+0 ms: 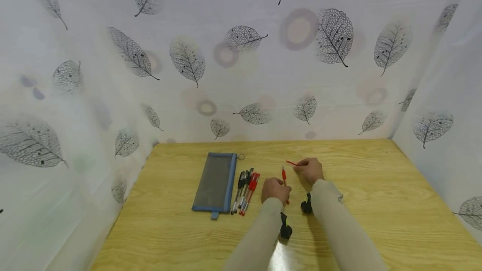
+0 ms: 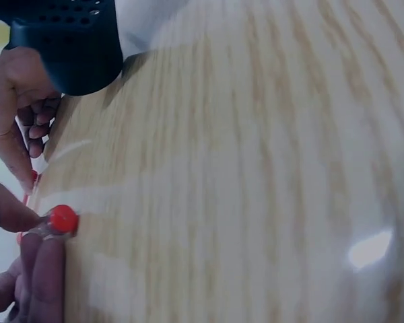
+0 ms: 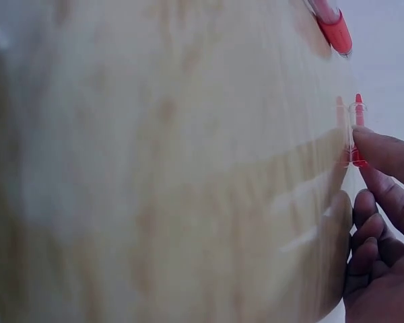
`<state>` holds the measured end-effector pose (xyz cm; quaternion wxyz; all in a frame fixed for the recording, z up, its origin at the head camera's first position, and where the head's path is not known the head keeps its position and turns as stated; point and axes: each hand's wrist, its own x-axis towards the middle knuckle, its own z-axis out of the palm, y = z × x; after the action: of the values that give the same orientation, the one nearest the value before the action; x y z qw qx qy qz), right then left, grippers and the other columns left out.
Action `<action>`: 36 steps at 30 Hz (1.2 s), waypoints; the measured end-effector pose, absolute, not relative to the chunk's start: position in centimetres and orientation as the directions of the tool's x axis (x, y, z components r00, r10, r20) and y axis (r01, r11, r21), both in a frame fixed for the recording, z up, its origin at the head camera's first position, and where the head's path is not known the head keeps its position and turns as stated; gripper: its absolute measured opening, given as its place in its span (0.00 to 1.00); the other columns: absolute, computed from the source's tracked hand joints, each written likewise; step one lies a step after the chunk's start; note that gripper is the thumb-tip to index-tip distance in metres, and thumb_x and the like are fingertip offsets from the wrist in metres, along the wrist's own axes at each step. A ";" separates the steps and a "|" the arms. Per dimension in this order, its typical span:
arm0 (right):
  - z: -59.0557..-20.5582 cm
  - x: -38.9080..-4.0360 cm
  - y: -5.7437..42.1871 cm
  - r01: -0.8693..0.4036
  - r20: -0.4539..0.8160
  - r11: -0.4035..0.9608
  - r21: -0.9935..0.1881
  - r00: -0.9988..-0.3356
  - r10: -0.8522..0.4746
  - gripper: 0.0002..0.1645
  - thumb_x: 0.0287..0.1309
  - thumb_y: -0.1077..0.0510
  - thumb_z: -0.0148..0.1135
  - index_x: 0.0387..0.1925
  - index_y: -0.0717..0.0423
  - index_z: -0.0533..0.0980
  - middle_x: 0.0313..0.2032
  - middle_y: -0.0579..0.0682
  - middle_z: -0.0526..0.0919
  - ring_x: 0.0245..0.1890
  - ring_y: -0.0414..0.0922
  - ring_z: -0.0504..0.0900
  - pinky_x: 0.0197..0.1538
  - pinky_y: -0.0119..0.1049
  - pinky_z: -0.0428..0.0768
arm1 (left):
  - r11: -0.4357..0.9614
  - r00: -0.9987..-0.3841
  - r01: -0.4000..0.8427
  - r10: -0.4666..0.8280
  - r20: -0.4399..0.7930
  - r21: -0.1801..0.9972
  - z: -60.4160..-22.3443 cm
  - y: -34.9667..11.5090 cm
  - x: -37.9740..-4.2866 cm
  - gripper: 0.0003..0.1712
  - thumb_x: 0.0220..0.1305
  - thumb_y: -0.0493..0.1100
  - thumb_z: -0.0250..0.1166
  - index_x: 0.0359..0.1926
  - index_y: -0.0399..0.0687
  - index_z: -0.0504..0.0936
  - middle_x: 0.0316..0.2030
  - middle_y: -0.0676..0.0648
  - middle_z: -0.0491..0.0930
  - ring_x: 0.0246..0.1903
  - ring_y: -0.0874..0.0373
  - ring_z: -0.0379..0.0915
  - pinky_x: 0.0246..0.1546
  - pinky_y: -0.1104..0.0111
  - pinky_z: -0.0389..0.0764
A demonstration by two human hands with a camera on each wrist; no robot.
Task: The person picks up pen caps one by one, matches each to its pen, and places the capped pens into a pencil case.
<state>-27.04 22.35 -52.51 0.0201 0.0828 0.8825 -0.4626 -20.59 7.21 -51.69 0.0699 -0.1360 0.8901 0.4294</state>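
Note:
In the head view, a red gel pen without its cap lies between my hands, tip pointing away from me. My left hand pinches it near its rear end; the left wrist view shows thumb and fingers at the red end plug. To the right, my right hand holds a red pen cap slightly beyond the pen's tip. Up close, the cap is clear with a red clip, pinched between thumb and forefinger. The pen's red front part shows apart from the cap.
Left of my hands lie several capped pens, black ones beside red ones. Farther left is a grey mesh pouch with blue edging and a key ring. A leaf-print sheet rises behind the wooden table.

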 end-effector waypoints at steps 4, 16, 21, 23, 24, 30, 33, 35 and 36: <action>-52.4 -26.8 22.3 0.158 -0.104 0.563 -0.811 -0.986 0.127 0.12 0.56 0.60 0.68 0.36 0.68 0.82 0.36 0.61 0.83 0.39 0.56 0.79 0.43 0.49 0.76 | 0.616 -0.961 -0.273 -0.146 -0.233 0.739 -51.5 6.9 -20.5 0.10 0.49 0.48 0.75 0.29 0.49 0.83 0.31 0.51 0.73 0.29 0.58 0.70 0.32 0.64 0.77; -52.9 -27.0 22.6 0.146 -0.090 0.549 -0.823 -0.988 0.129 0.12 0.55 0.60 0.69 0.35 0.67 0.82 0.34 0.59 0.83 0.37 0.54 0.79 0.41 0.46 0.76 | 0.559 -0.976 -0.206 -0.059 -0.209 0.803 -52.5 6.0 -20.8 0.13 0.48 0.47 0.75 0.34 0.47 0.86 0.30 0.53 0.77 0.30 0.59 0.72 0.35 0.63 0.78; -53.4 -27.2 22.9 0.130 -0.066 0.547 -0.827 -0.989 0.136 0.13 0.55 0.59 0.69 0.35 0.68 0.82 0.34 0.59 0.83 0.37 0.53 0.79 0.40 0.43 0.75 | 0.499 -0.972 -0.220 -0.037 -0.234 0.838 -52.3 5.6 -20.5 0.12 0.50 0.46 0.73 0.36 0.49 0.84 0.29 0.56 0.79 0.30 0.61 0.74 0.35 0.64 0.78; -53.5 -27.2 22.9 0.119 -0.055 0.540 -0.833 -0.990 0.132 0.14 0.56 0.58 0.68 0.36 0.68 0.81 0.35 0.60 0.83 0.37 0.55 0.79 0.41 0.44 0.75 | 0.485 -0.968 -0.232 -0.031 -0.249 0.843 -52.1 5.5 -20.3 0.12 0.51 0.46 0.73 0.37 0.50 0.82 0.29 0.56 0.80 0.30 0.62 0.74 0.35 0.65 0.78; -53.5 -27.1 22.9 0.114 -0.050 0.537 -0.836 -0.990 0.131 0.14 0.57 0.58 0.68 0.37 0.69 0.81 0.35 0.60 0.83 0.38 0.55 0.79 0.41 0.46 0.76 | 0.480 -0.968 -0.234 -0.030 -0.250 0.845 -52.0 5.4 -20.2 0.12 0.51 0.46 0.73 0.37 0.49 0.82 0.29 0.56 0.80 0.30 0.62 0.74 0.35 0.65 0.77; -53.7 -26.8 23.1 0.087 -0.005 0.510 -0.856 -0.987 0.160 0.16 0.58 0.58 0.67 0.40 0.69 0.81 0.37 0.60 0.83 0.39 0.54 0.80 0.44 0.46 0.76 | 0.451 -0.968 -0.231 -0.013 -0.253 0.862 -52.0 5.0 -20.0 0.12 0.51 0.45 0.72 0.37 0.49 0.81 0.30 0.55 0.81 0.30 0.62 0.75 0.35 0.65 0.77; -53.7 -26.5 23.2 0.077 0.012 0.496 -0.865 -0.985 0.175 0.16 0.58 0.57 0.67 0.41 0.69 0.81 0.35 0.59 0.84 0.37 0.51 0.80 0.42 0.42 0.77 | 0.433 -0.969 -0.225 -0.005 -0.248 0.873 -52.2 5.0 -20.0 0.11 0.51 0.44 0.72 0.37 0.50 0.82 0.29 0.56 0.81 0.30 0.63 0.75 0.35 0.65 0.78; -53.6 -26.3 23.3 0.070 0.024 0.483 -0.873 -0.982 0.185 0.16 0.58 0.58 0.68 0.40 0.69 0.81 0.35 0.58 0.84 0.35 0.49 0.80 0.41 0.40 0.77 | 0.425 -0.972 -0.212 0.001 -0.235 0.880 -52.5 5.0 -20.0 0.11 0.51 0.44 0.72 0.37 0.50 0.83 0.28 0.58 0.80 0.29 0.64 0.75 0.35 0.66 0.78; -53.5 -26.2 23.3 0.063 0.031 0.479 -0.876 -0.982 0.188 0.16 0.58 0.58 0.68 0.40 0.68 0.81 0.35 0.58 0.84 0.35 0.48 0.80 0.41 0.39 0.77 | 0.420 -0.973 -0.205 0.006 -0.229 0.884 -52.6 5.0 -20.0 0.11 0.51 0.44 0.71 0.37 0.50 0.84 0.27 0.58 0.80 0.28 0.65 0.75 0.35 0.67 0.78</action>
<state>-26.21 23.32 -53.49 -0.0614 0.0732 0.8576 -0.5053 -20.03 4.97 -52.64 0.0986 -0.0595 0.8368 0.5352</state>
